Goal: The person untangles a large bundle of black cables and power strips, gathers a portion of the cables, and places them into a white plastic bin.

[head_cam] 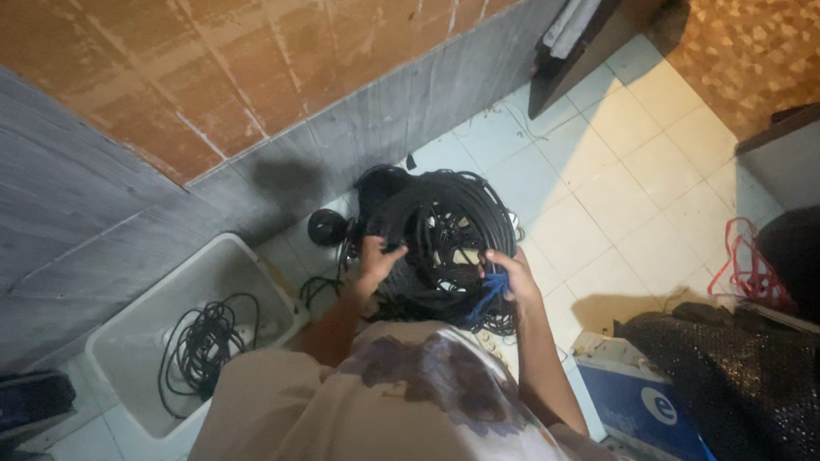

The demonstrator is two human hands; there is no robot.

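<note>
I hold a big coil of black cable over the tiled floor, my left hand closed on its left side, my right hand closed on its near edge by a blue tie. A white tub with thinner cable sits left; a blue box with a round white label lies right.

Both hands forward (fingers curled)

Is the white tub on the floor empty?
No: the white tub beside the left hand holds a loose coil of thin black cable, apart from the big cable bundle in both hands.
</note>
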